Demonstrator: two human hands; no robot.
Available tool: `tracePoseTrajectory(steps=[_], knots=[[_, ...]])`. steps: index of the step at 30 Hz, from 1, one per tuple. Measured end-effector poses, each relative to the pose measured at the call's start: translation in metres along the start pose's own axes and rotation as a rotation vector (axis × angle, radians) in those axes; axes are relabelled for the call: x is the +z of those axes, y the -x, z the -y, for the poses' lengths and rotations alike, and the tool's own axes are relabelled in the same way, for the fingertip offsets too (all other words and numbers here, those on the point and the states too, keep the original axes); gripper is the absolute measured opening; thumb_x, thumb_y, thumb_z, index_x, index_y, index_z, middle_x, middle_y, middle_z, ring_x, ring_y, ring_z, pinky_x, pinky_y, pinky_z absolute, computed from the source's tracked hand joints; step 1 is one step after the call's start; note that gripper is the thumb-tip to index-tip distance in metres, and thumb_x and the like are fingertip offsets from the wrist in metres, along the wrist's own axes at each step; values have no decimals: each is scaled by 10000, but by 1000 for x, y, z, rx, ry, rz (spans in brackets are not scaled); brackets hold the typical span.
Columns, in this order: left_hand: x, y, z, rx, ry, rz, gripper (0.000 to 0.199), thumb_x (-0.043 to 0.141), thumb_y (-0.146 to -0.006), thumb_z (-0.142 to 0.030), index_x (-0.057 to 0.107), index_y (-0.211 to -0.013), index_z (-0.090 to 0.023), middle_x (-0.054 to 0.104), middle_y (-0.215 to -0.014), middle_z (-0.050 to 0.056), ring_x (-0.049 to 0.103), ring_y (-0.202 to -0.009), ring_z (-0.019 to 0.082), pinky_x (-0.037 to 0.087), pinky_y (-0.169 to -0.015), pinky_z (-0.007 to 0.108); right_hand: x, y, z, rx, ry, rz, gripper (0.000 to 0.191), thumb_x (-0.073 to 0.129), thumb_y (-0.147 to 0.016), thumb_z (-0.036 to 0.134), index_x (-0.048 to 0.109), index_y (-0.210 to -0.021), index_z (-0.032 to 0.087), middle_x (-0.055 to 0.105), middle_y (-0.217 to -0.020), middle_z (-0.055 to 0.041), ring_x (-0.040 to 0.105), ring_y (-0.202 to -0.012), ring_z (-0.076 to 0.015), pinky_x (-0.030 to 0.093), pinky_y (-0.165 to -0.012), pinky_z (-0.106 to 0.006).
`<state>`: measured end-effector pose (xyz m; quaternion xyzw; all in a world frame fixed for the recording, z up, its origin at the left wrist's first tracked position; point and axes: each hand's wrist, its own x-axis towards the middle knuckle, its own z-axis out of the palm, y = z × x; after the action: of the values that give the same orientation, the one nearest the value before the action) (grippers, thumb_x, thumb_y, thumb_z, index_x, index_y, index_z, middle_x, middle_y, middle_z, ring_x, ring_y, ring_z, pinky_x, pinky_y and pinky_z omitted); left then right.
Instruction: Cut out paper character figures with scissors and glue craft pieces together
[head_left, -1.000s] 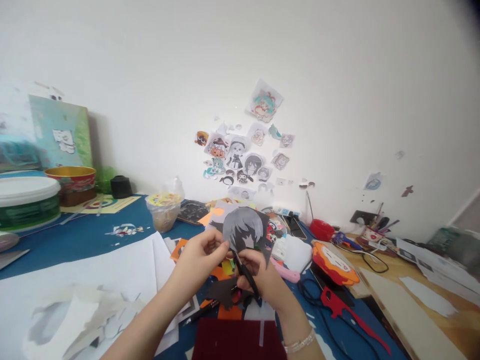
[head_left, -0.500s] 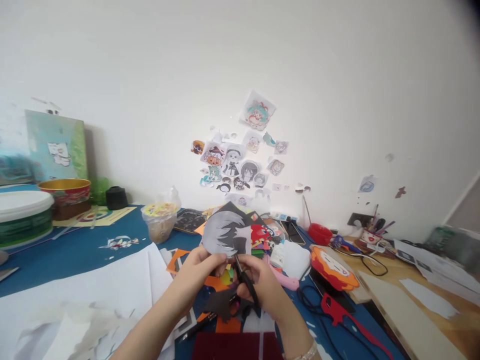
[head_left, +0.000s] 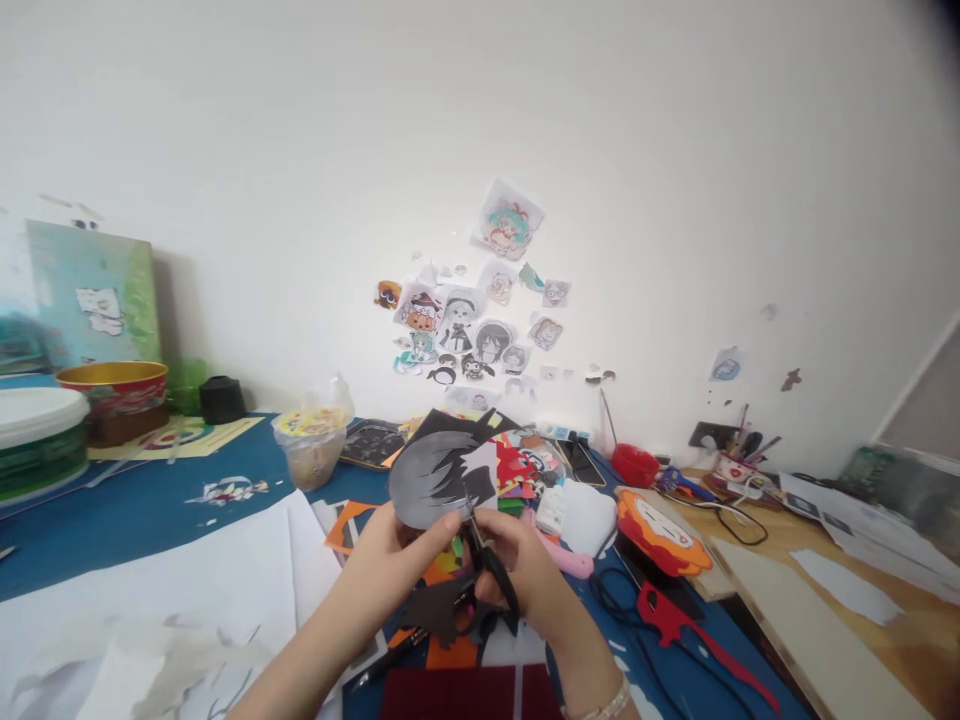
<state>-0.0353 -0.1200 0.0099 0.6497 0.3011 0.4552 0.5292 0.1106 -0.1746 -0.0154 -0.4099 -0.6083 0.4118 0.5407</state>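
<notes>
My left hand [head_left: 409,548] pinches the lower edge of a grey paper cutout [head_left: 427,480], shaped like a head of hair with dark pointed strands. In my right hand [head_left: 521,560] is a pair of black scissors [head_left: 495,575], their blades at the cutout's lower right edge. A white and dark part of the paper lies right of the blades. Below my hands are a dark paper scrap [head_left: 442,612] and a black pen [head_left: 390,655]. Some fingers of both hands are hidden behind the paper and the scissors.
White sheets [head_left: 187,570] cover the left front of the blue table. A lidded plastic cup [head_left: 311,450] stands behind them. To the right lie a pink tool handle [head_left: 566,558], an orange lion-like piece [head_left: 664,530] and a red cutout [head_left: 675,620]. Paper drawings [head_left: 461,320] hang on the wall.
The grey cutout has turned and tipped slightly lower to the left in my left hand. The scissors have shifted a little at its edge. The whole view has moved slightly.
</notes>
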Motion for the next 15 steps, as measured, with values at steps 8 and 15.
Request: tracePoseTrajectory(steps=[8,15], knots=[[-2,1,-4,-67,-34,-115,405,686,-555,-415,626,-847,-141,700,-876,90,619,-862,297,502,-719,375,1,1,3,-35,5,25,726,654,-460,669,588,-979,165,460,-717,-6,411,-640,-132,351,-542,-220],[3,2,0,-32,-41,-159,371,677,-567,-411,650,-814,-135,713,-802,71,631,-825,291,514,-694,360,11,-1,-1,-78,-36,-35,682,571,-514,726,558,-886,155,420,-675,5,356,-572,-108,294,-489,-209]])
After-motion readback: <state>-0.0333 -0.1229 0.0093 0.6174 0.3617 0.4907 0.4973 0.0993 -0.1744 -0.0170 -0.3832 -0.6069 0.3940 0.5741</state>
